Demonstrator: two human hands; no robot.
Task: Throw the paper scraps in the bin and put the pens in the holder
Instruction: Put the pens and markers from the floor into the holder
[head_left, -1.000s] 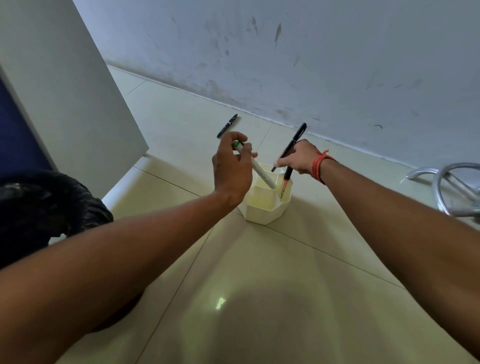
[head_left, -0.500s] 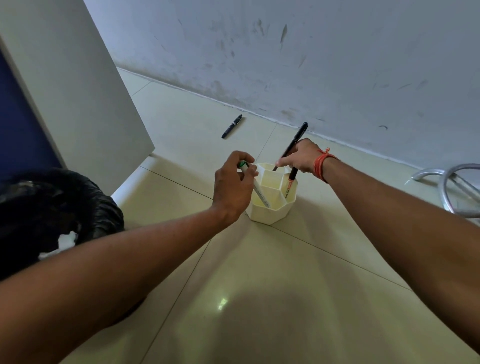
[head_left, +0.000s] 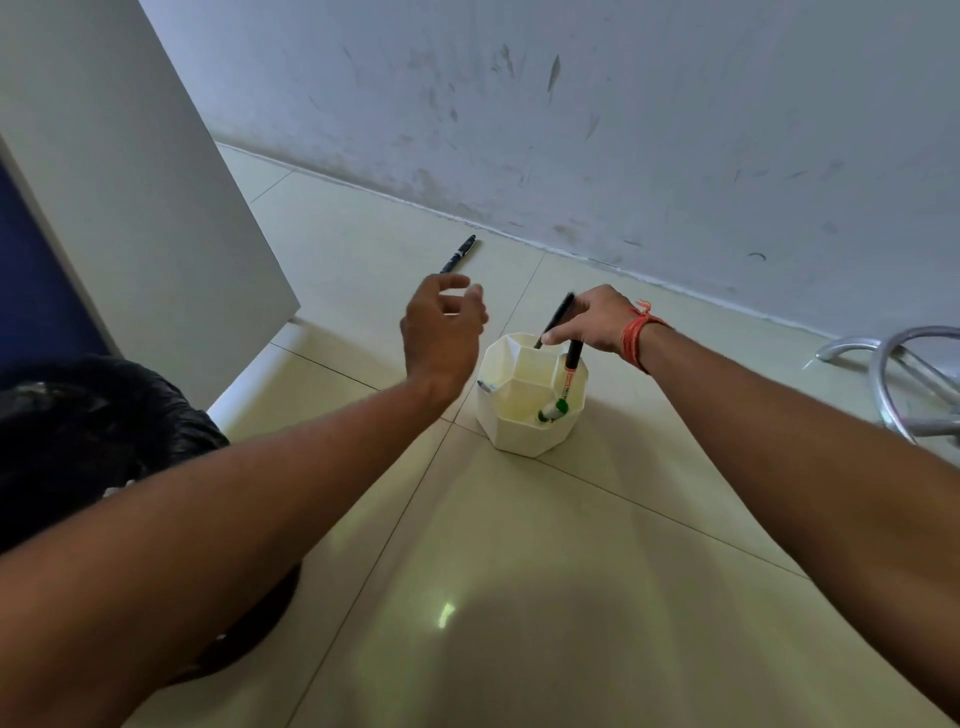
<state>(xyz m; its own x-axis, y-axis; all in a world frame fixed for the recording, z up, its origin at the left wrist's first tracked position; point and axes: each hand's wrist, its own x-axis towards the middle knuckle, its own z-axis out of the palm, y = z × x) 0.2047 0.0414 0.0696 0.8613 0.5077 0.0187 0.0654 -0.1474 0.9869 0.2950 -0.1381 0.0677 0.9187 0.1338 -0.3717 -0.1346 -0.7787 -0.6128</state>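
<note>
One loose pen (head_left: 458, 253) beyond left hand (head_left: 441, 332).

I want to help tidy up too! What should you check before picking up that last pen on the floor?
1. Left hand empty: ok, fingers open.
2. Floor pen in plain sight, nothing on it: ok.
3. Right hand done with its pens: not ok, two in its fingers.
4. Holder upright with room: ok.
5. Green marker inside holder: ok.
6. Paper scraps all in bin: cannot tell.
</note>
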